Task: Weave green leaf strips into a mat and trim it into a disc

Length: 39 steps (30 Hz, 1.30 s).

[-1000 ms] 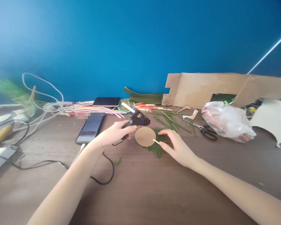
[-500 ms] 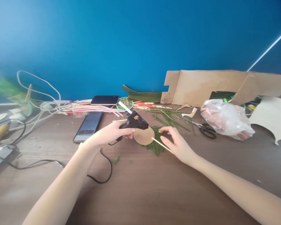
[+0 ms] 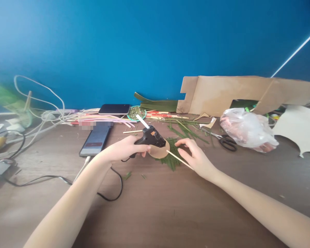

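A worker's two hands meet over a brown desk point(image 3: 144, 213), a cardboard disc point(image 3: 158, 153) lying between them on green leaf cuttings point(image 3: 172, 162). The left hand point(image 3: 126, 148) is wrapped around the grip of a black glue gun point(image 3: 153, 136), whose front end points rightward over the disc and hides its upper part; a white rod point(image 3: 143, 121) juts from the back, up and to the left. Whether the nozzle touches the cardboard cannot be told.

From the right edge of the disc, a pale stick point(image 3: 180, 159) slants down toward the right hand point(image 3: 197, 161), much the nearer of the two to it. That hand's thumb and forefinger are parted, pinching nothing between their tips (the stick's lower end disappears at the hand, so whether the other fingers grip it cannot be told).

A phone point(image 3: 94, 140) lies beyond the left forearm, its screen text too small to read and a patch of pixels blurred at its top edge. No brand or label is legible on the glue gun, nor on the clear plastic bag point(image 3: 248, 130) beside the scissors point(image 3: 227, 142).
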Each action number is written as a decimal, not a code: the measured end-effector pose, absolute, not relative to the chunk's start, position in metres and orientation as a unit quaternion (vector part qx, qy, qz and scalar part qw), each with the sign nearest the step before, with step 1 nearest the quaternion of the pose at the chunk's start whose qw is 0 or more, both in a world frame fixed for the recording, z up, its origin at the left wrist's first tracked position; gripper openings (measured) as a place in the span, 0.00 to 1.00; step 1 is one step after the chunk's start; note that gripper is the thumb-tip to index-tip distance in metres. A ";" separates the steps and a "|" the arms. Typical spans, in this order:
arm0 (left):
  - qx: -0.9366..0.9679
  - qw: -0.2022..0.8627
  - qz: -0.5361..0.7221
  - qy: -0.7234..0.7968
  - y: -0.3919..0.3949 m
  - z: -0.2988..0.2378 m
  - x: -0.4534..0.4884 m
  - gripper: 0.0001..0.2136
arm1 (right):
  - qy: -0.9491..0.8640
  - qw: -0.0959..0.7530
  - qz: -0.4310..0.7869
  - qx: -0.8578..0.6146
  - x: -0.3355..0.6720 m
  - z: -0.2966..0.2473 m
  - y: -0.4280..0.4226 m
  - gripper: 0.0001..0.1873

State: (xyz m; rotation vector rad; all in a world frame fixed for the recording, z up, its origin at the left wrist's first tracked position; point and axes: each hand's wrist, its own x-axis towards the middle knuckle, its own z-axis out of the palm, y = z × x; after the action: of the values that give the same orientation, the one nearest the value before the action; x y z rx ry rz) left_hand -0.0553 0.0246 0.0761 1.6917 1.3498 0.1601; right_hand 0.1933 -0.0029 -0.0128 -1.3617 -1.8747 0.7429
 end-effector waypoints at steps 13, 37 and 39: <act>0.679 0.463 0.032 0.569 0.017 0.078 -0.045 0.22 | -0.723 0.356 0.283 -0.519 0.193 -0.011 -0.004 0.08; 0.661 0.444 0.024 0.605 0.019 0.076 -0.044 0.23 | -0.728 0.369 0.278 -0.506 0.195 -0.016 -0.002 0.09; 0.659 0.441 0.024 0.608 0.019 0.075 -0.044 0.24 | -0.728 0.370 0.277 -0.506 0.195 -0.017 -0.002 0.09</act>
State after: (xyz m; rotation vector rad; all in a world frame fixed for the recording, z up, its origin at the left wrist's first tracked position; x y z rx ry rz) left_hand -0.0443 0.0194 0.0750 1.6366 1.5101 0.0605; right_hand 0.1954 -0.0022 -0.0165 -1.2970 -1.8679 0.7112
